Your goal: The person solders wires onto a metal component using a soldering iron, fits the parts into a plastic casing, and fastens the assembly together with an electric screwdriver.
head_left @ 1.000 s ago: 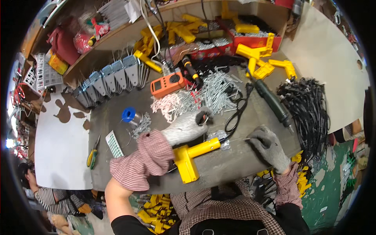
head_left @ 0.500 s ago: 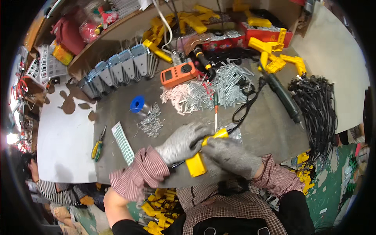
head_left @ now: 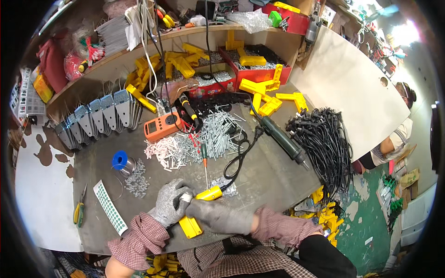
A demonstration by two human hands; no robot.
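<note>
A yellow plastic housing with a black cord and plug at its far end lies near the table's front edge. My left hand, in a grey glove, is closed around its left side, the fingertips bent over the middle. From the right, my right hand, also gloved and slightly blurred, wraps over the housing and hides its middle. Just beyond my hands lies a screwdriver with a green and red handle. A small clear plastic bag is by the cord.
Behind are screws, pink sleeves, an orange multimeter and yellow housings. A dark electric screwdriver and black cords lie right. Solder, pliers and a sticker strip lie left. Another person is far right.
The view has swung to the right and up, so the table appears lower and further left. Both hands stay on the yellow housing, and the right hand has shifted slightly over it.
</note>
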